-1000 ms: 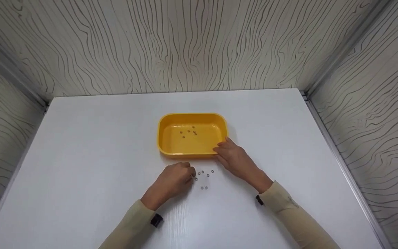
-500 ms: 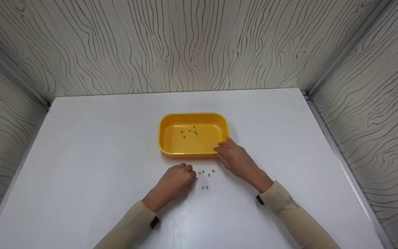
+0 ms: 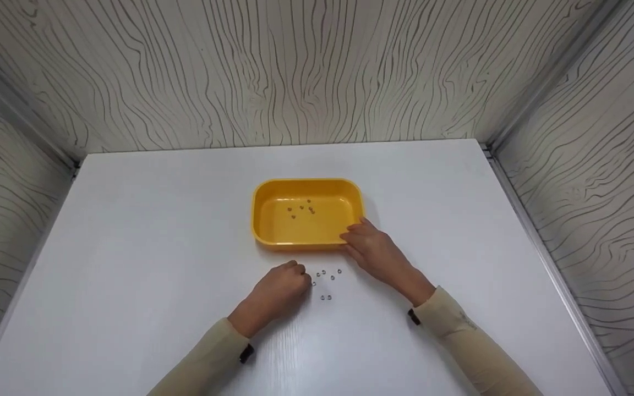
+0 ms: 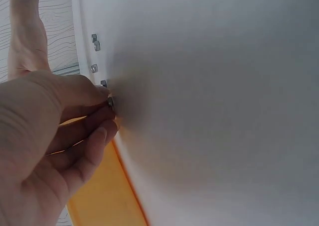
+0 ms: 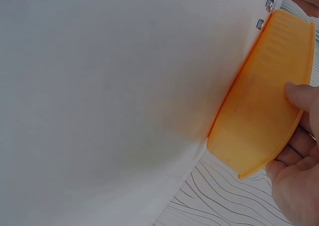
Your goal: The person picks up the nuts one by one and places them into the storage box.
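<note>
Left hand (image 3: 277,290) shifted slightly — pinching nut (image 4: 110,102), right hand (image 3: 378,256) gripping tray (image 3: 317,230)

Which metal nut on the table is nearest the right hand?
The metal nut farthest right in the head view; all other nuts lie farther left, away from the right hand.
</note>
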The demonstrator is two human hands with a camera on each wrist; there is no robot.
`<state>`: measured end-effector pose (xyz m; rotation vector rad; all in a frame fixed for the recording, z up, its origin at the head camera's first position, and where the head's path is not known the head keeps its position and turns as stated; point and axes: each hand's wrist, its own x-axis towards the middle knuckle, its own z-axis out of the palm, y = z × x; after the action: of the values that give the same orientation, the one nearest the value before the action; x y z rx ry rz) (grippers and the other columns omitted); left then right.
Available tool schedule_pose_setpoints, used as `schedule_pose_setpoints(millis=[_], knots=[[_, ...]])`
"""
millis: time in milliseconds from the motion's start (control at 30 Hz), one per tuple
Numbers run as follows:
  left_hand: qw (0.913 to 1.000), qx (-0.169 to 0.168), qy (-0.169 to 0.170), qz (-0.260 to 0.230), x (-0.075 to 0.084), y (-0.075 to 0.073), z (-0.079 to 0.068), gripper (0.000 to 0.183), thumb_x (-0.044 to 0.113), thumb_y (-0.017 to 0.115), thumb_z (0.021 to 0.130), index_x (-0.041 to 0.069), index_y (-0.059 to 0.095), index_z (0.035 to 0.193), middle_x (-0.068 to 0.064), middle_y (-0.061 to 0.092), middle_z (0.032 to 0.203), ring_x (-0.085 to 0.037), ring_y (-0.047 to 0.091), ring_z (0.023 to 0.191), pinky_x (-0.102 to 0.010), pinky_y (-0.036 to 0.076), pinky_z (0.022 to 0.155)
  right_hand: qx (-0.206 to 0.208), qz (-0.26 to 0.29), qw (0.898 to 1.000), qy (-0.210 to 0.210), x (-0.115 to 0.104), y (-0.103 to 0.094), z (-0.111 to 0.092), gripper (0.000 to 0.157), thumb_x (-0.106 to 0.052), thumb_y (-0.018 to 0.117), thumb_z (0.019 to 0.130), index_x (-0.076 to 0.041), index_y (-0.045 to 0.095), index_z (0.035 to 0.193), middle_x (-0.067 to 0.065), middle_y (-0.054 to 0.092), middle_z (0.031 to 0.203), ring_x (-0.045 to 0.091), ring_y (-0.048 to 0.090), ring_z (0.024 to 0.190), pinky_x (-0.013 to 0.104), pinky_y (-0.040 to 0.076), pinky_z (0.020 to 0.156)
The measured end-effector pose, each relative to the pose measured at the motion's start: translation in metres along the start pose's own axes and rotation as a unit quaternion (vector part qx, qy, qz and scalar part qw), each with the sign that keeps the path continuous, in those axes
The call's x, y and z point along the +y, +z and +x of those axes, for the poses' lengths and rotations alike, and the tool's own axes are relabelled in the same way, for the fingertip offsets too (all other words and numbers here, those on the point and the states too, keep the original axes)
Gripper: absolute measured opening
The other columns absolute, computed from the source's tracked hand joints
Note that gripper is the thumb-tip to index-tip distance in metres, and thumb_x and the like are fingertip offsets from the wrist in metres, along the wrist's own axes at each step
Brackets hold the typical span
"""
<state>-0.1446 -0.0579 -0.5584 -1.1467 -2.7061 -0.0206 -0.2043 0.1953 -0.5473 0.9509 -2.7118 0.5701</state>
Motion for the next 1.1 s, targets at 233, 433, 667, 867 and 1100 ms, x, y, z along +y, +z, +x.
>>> schedule_pose_setpoints(millis=[233,433,667,867,1100], knots=[[0.9985,-0.007,0.009,0.054,0.0033,-0.0006,-0.0002,0.012,0.0,0.081,0.085,0.01,0.082,0.092,0.0,0.071,0.078,-0.014,0.061,0.072,-0.023,0.057,0.069,-0.015,0.005,1.0,0.009,-0.0007,-0.0001,0.0011,0.024,-0.021,0.072,0.1,-0.006,0.078,0.118,0.007,0.078,0.114,0.024,0.071,0.113,0.046,0.041,0.124],[0.9966,-0.005,0.02,0.079,0.0045,-0.0008,-0.0014,0.013,0.0,0.081,0.084,0.011,0.082,0.092,-0.001,0.07,0.078,-0.014,0.061,0.072,-0.022,0.057,0.069,-0.014,0.005,1.0,0.009,-0.0015,-0.0005,0.0012,0.025,-0.021,0.073,0.1,-0.006,0.077,0.119,0.007,0.078,0.116,0.024,0.071,0.114,0.048,0.041,0.124],[0.9968,-0.014,0.017,0.077,0.0052,0.0,-0.0028,0.016,0.002,0.082,0.084,0.011,0.081,0.097,-0.001,0.071,0.082,-0.014,0.063,0.075,-0.023,0.058,0.07,-0.001,0.002,1.0,-0.002,-0.0019,-0.0006,0.0009,0.025,-0.021,0.075,0.098,-0.006,0.078,0.118,0.007,0.078,0.114,0.024,0.072,0.112,0.047,0.043,0.122],[0.9971,-0.006,0.018,0.074,0.0053,0.0006,-0.0019,0.016,0.001,0.081,0.085,0.011,0.081,0.097,-0.001,0.071,0.081,-0.014,0.063,0.075,-0.023,0.056,0.07,-0.007,0.006,1.0,0.001,-0.0007,-0.0006,0.0011,0.026,-0.023,0.074,0.099,-0.007,0.077,0.119,0.007,0.078,0.114,0.023,0.072,0.111,0.046,0.043,0.122],[0.9967,0.011,0.016,0.078,0.0041,0.0014,-0.0045,0.014,-0.001,0.081,0.083,0.009,0.08,0.093,0.0,0.071,0.081,-0.014,0.061,0.075,-0.022,0.054,0.07,-0.006,-0.002,1.0,0.005,-0.0001,0.0,0.0001,0.024,-0.02,0.074,0.099,-0.006,0.078,0.118,0.008,0.078,0.115,0.024,0.071,0.114,0.045,0.042,0.123]])
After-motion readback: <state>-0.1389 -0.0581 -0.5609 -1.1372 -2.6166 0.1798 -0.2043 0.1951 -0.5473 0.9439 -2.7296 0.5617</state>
